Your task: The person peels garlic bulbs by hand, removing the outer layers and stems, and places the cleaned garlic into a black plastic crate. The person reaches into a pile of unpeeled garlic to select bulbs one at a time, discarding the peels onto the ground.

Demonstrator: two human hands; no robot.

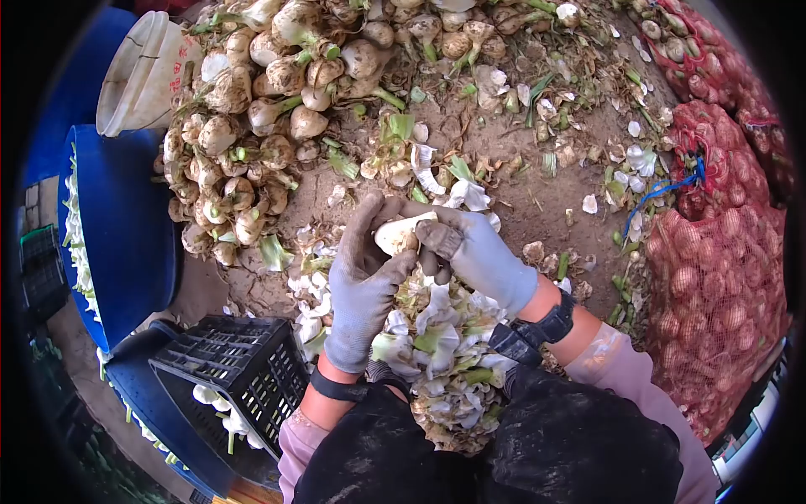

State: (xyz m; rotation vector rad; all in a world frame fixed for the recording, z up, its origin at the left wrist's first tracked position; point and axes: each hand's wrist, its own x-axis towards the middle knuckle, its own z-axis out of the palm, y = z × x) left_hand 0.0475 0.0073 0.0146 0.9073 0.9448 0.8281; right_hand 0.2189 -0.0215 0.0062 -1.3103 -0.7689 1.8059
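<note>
And now the left hand (359, 290) cups 1 bulb (398, 236) while the right hand (489, 256) grips its narrow end, the bulb held on the person's side of the pile (277, 77), the crate (281, 382) also nearer than that pile, red sacks (714, 298) well to its right.

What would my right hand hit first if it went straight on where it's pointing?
Your right hand would likely meet the held garlic bulb first, then your left hand, though depth is unclear.
</note>
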